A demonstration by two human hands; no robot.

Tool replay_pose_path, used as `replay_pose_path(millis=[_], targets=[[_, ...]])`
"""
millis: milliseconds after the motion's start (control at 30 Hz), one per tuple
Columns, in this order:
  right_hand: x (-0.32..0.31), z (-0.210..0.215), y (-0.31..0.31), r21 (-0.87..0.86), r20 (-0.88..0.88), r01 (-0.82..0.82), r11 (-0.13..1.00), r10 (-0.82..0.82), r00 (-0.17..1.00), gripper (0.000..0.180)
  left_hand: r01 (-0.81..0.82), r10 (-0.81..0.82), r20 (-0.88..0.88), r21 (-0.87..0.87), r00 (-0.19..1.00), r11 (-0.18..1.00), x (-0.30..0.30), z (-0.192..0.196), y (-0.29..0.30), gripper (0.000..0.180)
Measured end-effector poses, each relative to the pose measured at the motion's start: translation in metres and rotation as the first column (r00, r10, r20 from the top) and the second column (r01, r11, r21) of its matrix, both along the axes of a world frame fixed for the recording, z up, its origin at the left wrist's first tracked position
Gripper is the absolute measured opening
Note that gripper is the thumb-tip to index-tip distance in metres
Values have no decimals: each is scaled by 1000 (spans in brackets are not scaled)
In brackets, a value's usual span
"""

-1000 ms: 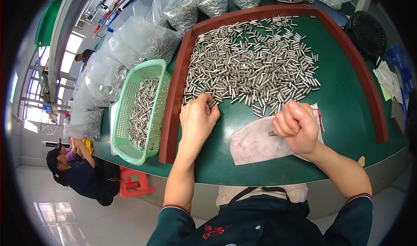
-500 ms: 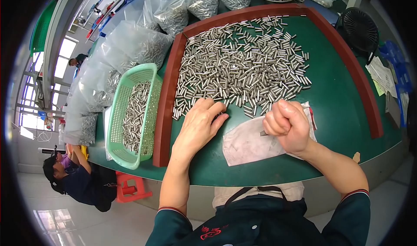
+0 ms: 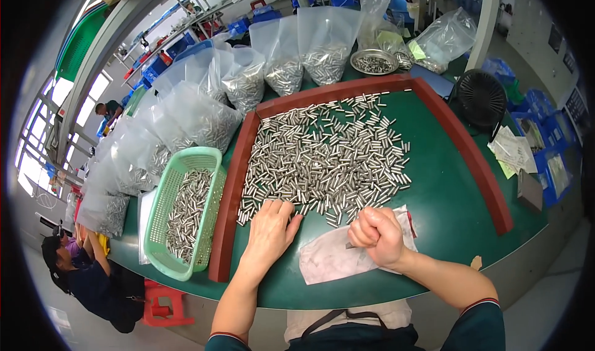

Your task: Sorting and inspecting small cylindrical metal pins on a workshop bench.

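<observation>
A wide pile of short, shiny metal pins (image 3: 316, 159) lies spread on the green tabletop. At its near edge rests my left hand (image 3: 271, 230), back up, fingers bent down against the closest pins and thumb held apart. Its fingertips are partly hidden. My right hand (image 3: 379, 236) is closed in a fist above a stained white cloth (image 3: 325, 261). A grey end of a metal pin (image 3: 351, 245) sticks out from the little-finger side of that fist; whatever else it holds is hidden.
A dark red frame (image 3: 232, 208) borders the pile on three sides. Left of it stands a green plastic basket (image 3: 155, 239) of pins. Bags of pins (image 3: 282, 66), a metal dish (image 3: 375, 70) and a black fan (image 3: 478, 100) stand beyond. A person (image 3: 93, 283) sits at far left.
The whole view has tilted up, so the table sits lower in the picture and more of the room shows. Both hands keep nearly the same pose and place over the table.
</observation>
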State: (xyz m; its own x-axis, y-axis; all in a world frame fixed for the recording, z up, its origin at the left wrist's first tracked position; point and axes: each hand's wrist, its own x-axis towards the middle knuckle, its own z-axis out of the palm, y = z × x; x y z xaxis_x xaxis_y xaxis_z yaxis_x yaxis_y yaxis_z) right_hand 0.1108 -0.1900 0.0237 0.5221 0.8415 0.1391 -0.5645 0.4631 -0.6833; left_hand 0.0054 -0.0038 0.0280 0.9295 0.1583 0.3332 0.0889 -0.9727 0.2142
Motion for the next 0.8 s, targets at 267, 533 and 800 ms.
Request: replay_pose_path(millis=[267,533,800], targets=[[2,-1,2,-21,4,-8,1000,8,1000,43,40,-39,-21,53,999,998,-1,6,0,13],[-1,1,3,-78,12,14,997,-13,1000,44,87,-86,-50,6,995,996,-4,11,-1,16],[1,0,2,-74,23,12,997,-10,1000,44,-21,22,8,-27,1000,999,-5,5,-2,14]])
